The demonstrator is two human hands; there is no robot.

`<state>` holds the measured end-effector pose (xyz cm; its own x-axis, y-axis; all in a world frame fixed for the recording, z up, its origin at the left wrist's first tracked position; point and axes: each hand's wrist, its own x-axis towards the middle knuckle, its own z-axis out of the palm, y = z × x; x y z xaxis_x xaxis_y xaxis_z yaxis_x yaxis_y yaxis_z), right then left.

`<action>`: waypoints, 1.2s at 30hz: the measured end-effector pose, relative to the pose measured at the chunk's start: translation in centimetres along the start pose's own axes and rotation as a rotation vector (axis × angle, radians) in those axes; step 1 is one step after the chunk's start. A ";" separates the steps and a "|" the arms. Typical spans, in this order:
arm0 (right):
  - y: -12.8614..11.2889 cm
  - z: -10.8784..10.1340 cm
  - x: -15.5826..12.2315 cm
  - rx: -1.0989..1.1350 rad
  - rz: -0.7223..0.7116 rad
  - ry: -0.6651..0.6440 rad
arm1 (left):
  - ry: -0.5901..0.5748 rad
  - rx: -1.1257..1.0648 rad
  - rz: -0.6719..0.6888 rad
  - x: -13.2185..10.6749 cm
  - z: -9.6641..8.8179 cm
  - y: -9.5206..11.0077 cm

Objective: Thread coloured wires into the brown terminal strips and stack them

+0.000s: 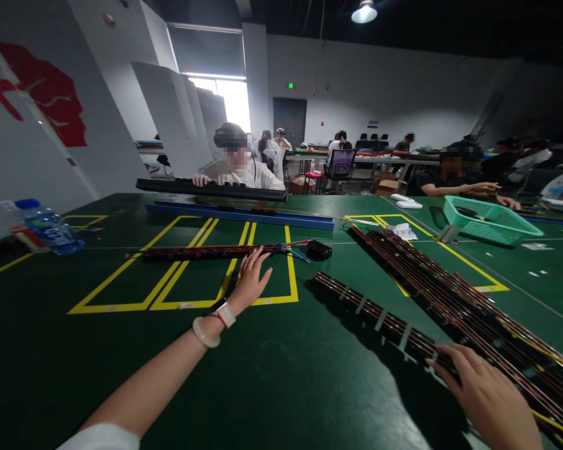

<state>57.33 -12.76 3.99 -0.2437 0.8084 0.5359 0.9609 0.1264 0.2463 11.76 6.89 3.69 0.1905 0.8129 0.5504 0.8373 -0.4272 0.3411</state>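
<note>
My left hand (251, 278) has its fingers spread, palm down, with the tips at a bundle of red, blue and black wires (206, 252). Whether they touch it I cannot tell. A short black cylindrical part (319, 249) lies at the bundle's right end. My right hand (488, 387) is closed around the near end of a long black strip with copper-coloured lines and pale cross bands (380, 315). This strip slants over the green table, its shadow beneath it. Beyond it lies a pile of similar long strips (450, 294).
Yellow tape (225, 305) marks rectangles on the green table (272, 375). A long blue channel (244, 215) lies at the far side, where a co-worker (237, 156) holds a long black bar (211, 189). A green basket (492, 228) stands far right, a water bottle (51, 228) left.
</note>
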 end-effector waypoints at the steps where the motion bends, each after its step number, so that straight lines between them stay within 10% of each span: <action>1: -1.0 -0.1 0.9 0.050 -0.023 -0.006 | 0.000 -0.024 0.054 -1.4 -1.6 1.5; 9: -16.3 0.1 11.7 0.377 -0.287 -0.092 | -0.436 -0.313 0.504 -10.8 -10.5 11.5; 15: -28.1 0.2 16.3 0.468 -0.482 -0.168 | -0.516 -0.407 0.430 -14.9 -11.1 13.2; 21: -34.7 1.0 16.6 0.558 -0.495 -0.255 | -0.647 -0.451 0.219 -15.9 -11.2 13.2; 29: -29.1 0.7 16.9 0.839 -0.525 -0.230 | -0.764 -0.775 -0.173 -15.2 -9.9 12.7; 36: -21.0 3.2 17.4 1.016 -0.287 -0.683 | -0.740 -1.389 -0.838 -14.9 -5.2 11.8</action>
<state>33.27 0.52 5.57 -0.6343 0.7723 -0.0349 0.6257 0.4863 -0.6100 16.15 -12.30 3.48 0.4780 0.7910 -0.3818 -0.1089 0.4847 0.8679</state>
